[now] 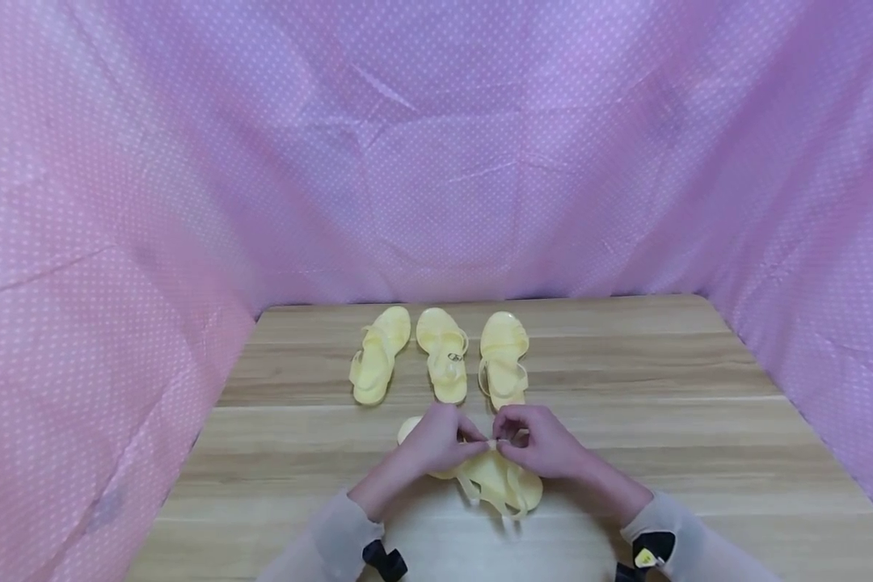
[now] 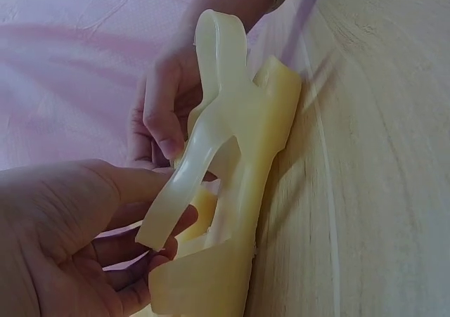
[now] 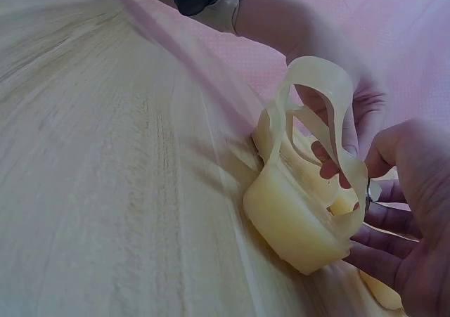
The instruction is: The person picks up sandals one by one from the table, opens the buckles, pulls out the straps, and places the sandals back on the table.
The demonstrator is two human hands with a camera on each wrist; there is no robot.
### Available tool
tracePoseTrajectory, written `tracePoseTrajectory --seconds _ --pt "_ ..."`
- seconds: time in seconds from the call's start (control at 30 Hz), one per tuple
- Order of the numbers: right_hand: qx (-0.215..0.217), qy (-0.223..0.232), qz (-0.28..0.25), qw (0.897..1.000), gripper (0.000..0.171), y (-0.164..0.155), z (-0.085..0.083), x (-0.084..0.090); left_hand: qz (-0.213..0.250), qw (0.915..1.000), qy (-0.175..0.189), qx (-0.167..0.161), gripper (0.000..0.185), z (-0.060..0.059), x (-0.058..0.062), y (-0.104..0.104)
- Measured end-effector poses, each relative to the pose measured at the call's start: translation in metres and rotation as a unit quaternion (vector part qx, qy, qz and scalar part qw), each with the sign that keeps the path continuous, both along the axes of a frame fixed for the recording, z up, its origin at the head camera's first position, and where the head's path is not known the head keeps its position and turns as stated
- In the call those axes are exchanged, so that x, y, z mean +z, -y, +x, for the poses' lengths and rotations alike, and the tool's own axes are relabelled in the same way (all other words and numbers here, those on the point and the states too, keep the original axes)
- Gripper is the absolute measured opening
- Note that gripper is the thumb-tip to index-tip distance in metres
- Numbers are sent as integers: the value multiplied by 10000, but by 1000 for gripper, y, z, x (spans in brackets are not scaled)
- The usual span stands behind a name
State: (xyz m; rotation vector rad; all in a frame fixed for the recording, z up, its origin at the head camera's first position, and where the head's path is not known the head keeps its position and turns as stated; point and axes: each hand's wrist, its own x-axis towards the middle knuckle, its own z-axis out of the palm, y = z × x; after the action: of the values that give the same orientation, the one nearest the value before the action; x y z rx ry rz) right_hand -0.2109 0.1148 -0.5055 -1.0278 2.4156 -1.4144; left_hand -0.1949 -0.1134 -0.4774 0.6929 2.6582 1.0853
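A pale yellow sandal [image 1: 489, 485] lies on the wooden table between the two hands, its toe to the left in the head view. My left hand [image 1: 436, 440] pinches an ankle strap [image 2: 176, 194] of it, thumb on top. Across from it, my right hand [image 1: 546, 443] holds the strap near a small metal buckle [image 3: 368, 194]. The fingertips of both hands nearly meet above the sandal. In the right wrist view the heel part [image 3: 288, 225] stands nearest the camera, with the strap looping up. Fingers partly hide the buckle.
Three more yellow sandals stand in a row behind the hands: one at left [image 1: 381, 360], one in the middle [image 1: 444, 352] and one at right [image 1: 504, 352]. The wooden table [image 1: 669, 364] ends at a pink dotted curtain [image 1: 436, 162] behind and on both sides.
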Motion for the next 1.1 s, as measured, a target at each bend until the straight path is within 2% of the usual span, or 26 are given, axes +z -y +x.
tracePoseTrajectory --seconds 0.2,0.6,0.83,1.1 --pt "5 -13 6 10000 18 0 0 0 -20 9999 -116 47 8 1 1 0" --pt "80 47 -36 10000 19 -2 0 -1 236 9997 -8 13 5 2 -1 -2" --pt "72 -21 -74 9999 18 -1 1 0 29 10000 -7 1 6 4 2 0" --pt "81 38 -145 9999 18 -1 1 -1 129 9999 -4 -19 7 2 2 -5"
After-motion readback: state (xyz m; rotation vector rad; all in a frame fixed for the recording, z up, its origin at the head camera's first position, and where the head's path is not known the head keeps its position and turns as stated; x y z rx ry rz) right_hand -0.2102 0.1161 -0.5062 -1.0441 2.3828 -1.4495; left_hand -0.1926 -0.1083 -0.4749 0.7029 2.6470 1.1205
